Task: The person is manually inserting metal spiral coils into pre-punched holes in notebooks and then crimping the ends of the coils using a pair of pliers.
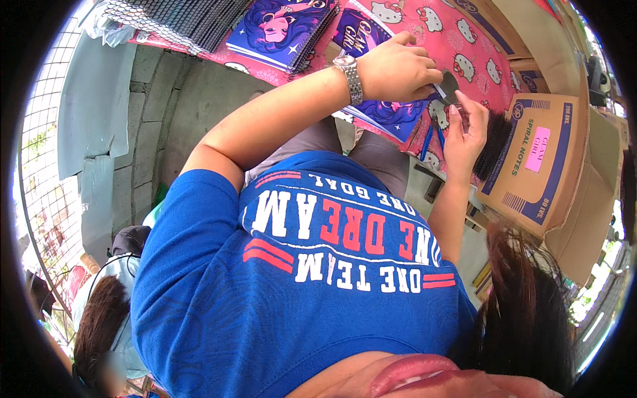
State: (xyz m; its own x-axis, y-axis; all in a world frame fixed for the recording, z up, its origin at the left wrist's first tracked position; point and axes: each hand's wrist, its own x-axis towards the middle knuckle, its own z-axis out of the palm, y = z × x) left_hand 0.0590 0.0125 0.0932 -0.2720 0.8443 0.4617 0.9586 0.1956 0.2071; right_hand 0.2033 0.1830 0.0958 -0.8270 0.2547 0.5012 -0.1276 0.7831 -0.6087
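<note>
My left hand (pixel 397 69), with a silver watch at the wrist, reaches over a purple illustrated notebook (pixel 398 118). Its fingers are curled at the notebook's right end, by a small pale strip (pixel 439 91); what they grip is mostly hidden. My right hand (pixel 468 129) is bent just right of it, thumb and forefinger curved toward each other around something dark that I cannot make out. Two blue handles (pixel 428 142) show beside the right palm, over the pink cloth. A dark grey flat piece (pixel 450 82) lies beyond the fingertips.
Stacked spiral notebooks (pixel 282 30) and black-coiled stacks (pixel 176 23) stand at the far left. Another purple notebook (pixel 358 33) lies beyond my left hand. Black coils (pixel 494 146) lie beside a cardboard box (pixel 531 156) at right. Pink patterned cloth (pixel 458 56) covers the table.
</note>
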